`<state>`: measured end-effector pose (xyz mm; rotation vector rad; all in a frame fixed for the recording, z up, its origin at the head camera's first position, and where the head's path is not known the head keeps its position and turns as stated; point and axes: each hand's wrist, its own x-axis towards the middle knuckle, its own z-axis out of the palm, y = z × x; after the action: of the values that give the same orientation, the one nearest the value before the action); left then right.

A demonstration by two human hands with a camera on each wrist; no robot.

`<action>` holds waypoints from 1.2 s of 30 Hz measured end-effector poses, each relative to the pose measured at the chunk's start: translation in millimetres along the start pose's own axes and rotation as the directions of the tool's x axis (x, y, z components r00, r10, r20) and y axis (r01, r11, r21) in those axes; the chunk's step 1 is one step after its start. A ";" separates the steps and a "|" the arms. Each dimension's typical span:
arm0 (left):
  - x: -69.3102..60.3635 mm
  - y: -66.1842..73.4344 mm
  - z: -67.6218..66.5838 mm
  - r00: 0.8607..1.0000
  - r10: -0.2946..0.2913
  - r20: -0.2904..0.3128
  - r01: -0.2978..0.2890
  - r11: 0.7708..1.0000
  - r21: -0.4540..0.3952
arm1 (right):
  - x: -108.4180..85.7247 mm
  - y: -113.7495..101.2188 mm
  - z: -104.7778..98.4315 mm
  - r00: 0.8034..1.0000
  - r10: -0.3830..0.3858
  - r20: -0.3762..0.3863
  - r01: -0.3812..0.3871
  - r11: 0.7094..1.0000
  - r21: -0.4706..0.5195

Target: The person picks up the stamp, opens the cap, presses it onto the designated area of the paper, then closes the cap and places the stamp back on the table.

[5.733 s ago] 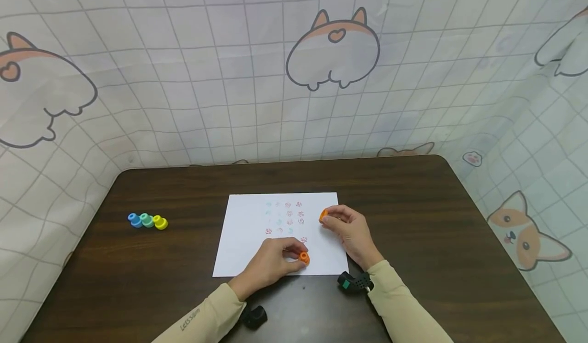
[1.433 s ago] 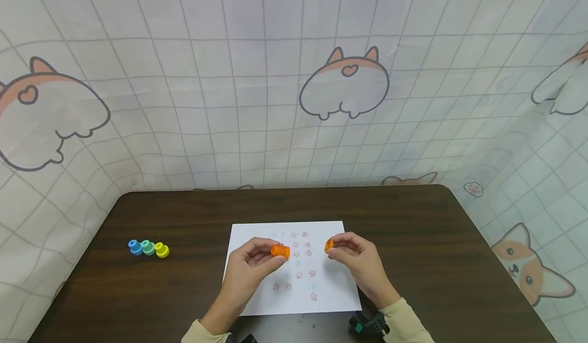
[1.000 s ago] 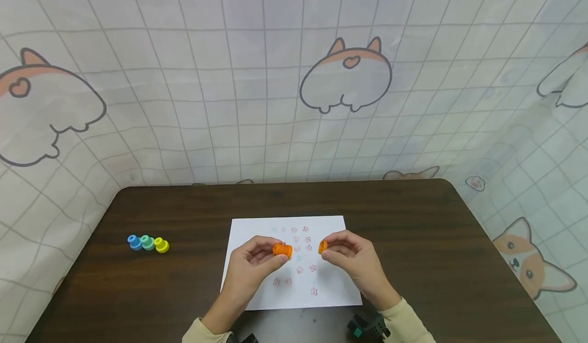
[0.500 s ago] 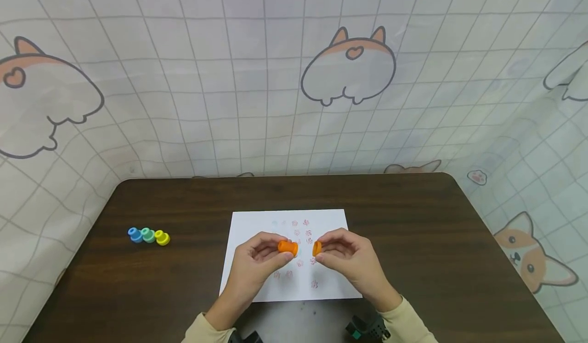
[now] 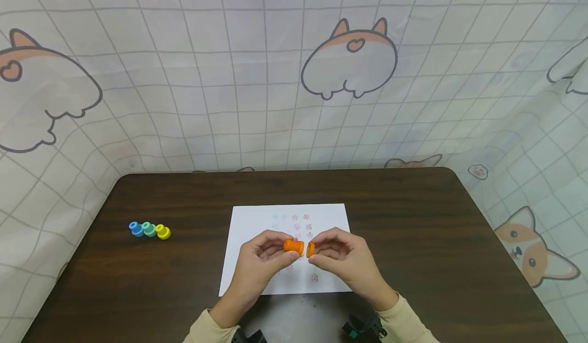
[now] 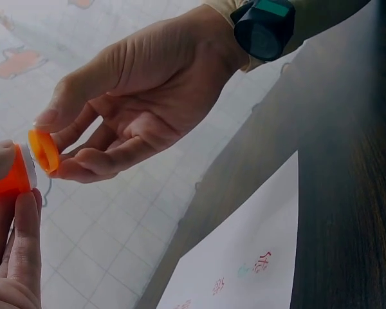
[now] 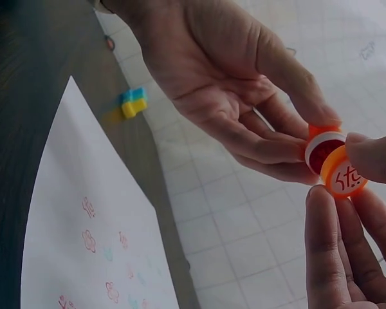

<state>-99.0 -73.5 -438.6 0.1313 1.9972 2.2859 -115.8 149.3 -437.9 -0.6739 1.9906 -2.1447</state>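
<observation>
White gridded cloth printed with corgis hangs behind a dark table. At left, a blue stamp, a green stamp and a yellow stamp stand in a tight row. Paper with small printed marks lies mid-table. Above it, the left hand, fingers curled, pinches an orange stamp lying sideways between both hands. Just right of its white-rimmed red face, the orange cap is pinched, nearly closed-fingered, by the right hand.
</observation>
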 end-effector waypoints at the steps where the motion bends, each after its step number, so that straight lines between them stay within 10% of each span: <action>1: -0.3 0.1 0.4 1.000 0.003 0.003 -0.003 1.000 0.002 | 0.0 0.0 0.7 1.000 -0.002 0.002 0.002 1.000 0.003; 36: -1.5 -5.7 6.4 1.000 -0.016 0.023 0.017 0.998 -0.058 | -3.0 1.8 11.3 0.997 -0.075 -0.021 0.075 0.997 -0.012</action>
<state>-96.5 -66.6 -443.4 0.1348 1.9120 2.3193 -108.9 140.0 -440.1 -0.7425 2.0210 -2.1930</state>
